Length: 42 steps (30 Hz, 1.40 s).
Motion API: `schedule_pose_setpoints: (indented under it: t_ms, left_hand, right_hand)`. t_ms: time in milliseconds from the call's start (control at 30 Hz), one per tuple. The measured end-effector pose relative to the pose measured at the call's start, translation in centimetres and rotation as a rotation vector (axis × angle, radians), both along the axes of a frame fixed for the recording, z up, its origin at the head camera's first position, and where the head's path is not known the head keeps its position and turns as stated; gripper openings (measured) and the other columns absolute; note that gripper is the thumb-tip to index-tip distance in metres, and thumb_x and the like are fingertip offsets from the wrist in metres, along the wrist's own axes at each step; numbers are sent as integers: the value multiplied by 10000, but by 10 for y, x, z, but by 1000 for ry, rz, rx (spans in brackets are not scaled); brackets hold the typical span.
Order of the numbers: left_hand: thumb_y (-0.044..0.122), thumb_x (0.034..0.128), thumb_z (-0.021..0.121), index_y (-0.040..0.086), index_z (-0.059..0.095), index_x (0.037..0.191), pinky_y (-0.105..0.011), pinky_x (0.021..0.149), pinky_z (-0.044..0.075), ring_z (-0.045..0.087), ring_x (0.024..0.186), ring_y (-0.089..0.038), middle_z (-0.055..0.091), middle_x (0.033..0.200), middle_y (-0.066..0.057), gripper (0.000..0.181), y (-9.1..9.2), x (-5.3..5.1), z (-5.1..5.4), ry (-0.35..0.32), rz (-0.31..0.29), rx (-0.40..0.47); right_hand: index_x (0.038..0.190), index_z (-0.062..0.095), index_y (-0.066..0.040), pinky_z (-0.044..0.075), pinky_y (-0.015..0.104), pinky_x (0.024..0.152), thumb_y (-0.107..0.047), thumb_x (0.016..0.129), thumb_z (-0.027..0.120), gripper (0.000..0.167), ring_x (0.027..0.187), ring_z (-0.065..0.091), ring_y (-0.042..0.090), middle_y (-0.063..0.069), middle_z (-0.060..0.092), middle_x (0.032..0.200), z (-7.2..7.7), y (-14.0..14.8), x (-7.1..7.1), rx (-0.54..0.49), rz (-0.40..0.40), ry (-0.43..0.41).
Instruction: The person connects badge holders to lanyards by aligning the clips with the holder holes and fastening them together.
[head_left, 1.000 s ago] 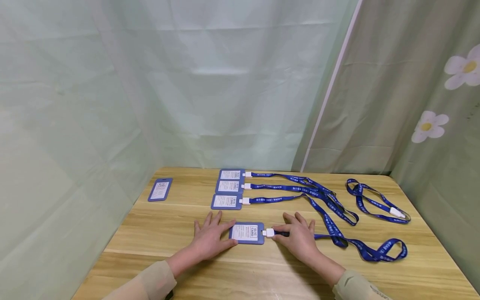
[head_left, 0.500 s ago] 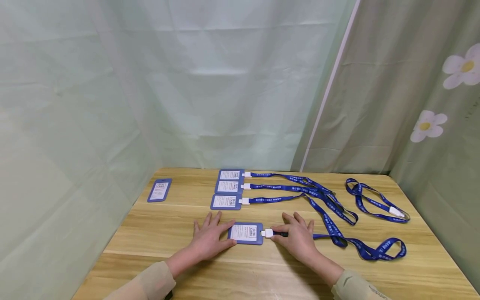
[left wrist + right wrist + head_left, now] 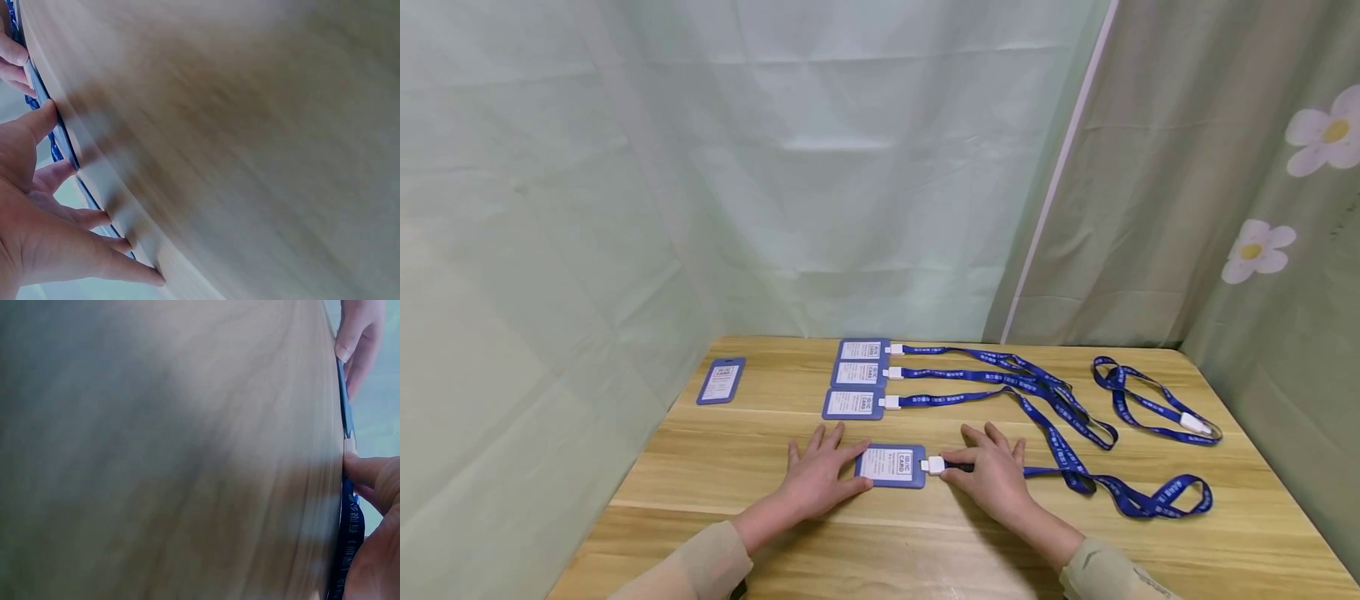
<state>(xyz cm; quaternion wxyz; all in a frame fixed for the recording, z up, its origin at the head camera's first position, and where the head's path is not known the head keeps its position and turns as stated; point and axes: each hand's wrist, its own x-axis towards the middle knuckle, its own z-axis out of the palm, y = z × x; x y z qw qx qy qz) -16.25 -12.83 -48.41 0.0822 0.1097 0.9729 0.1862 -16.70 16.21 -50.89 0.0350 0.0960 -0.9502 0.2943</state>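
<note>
A blue ID card holder (image 3: 891, 466) lies flat on the wooden table, its slot end joined to the white clip (image 3: 934, 465) of a blue printed lanyard (image 3: 1116, 492). My left hand (image 3: 822, 473) rests on the table with spread fingers, thumb and index finger touching the holder's left end. With thumb and index finger, my right hand (image 3: 992, 477) pinches the lanyard by its clip; the wrist view shows the strap (image 3: 351, 544) running beneath that hand. The left wrist view has the left fingertips (image 3: 49, 106) along the holder's edge.
Behind my hands lie three card holders (image 3: 853, 403) in a column, their clipped lanyards (image 3: 955, 400) stretching right and partly overlapping. A single card holder (image 3: 721, 381) sits at the far left. One loose lanyard (image 3: 1157, 404) lies far right. Curtains (image 3: 865, 183) enclose the table.
The near card holder, its clip and my right hand have shifted very slightly left. My left hand and the other items stay where they were.
</note>
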Motion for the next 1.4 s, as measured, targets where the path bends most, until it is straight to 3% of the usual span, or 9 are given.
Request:
schedule_pose_setpoints:
  t_ms: [267,667,833,1000,1400]
  left_hand:
    - [522,892,751,280,607,1452,-831,1076,50,180,1491,-533,322,1627,-210,627,0,-3,1,-12,3,-2]
    - [527,911,725,293,576,1479,-822,1085,71,191,1494,-520,312,1636,-192,632,-6,0,0,0,-32,-10]
    - [514,915,727,282,576,1480,-825,1080,92,220,1485,-519,334,1628,-185,629,-17,-1,2,8,-42,-15]
    - [512,921,720,272,575,1481,-836,1069,90,211,1475,-549,322,1623,-223,626,-32,-3,4,3,-35,-17]
    - [509,934,707,250,557,1497,-841,1061,98,183,1476,-563,296,1626,-251,637,-60,-7,8,-44,-3,-36]
  right_hand:
    - [1033,837,-266,-45,829,1067,-367,793,887,266,1466,292,485,113,570,1470,0,-3,-2,-6,-1,-7]
    - [1054,829,-291,15,846,1058,-365,798,883,272,1433,348,491,107,584,1453,2,-2,0,35,36,1]
    - [1147,801,-281,44,822,1084,-355,850,842,309,1441,345,476,96,566,1473,5,16,5,58,59,-19]
    - [1187,787,-253,65,834,1070,-347,875,821,328,1448,319,489,105,554,1483,8,41,8,79,32,-19]
    - [1253,754,-203,62,873,1010,-419,848,829,465,1439,280,527,161,508,1514,9,94,6,78,-22,-39]
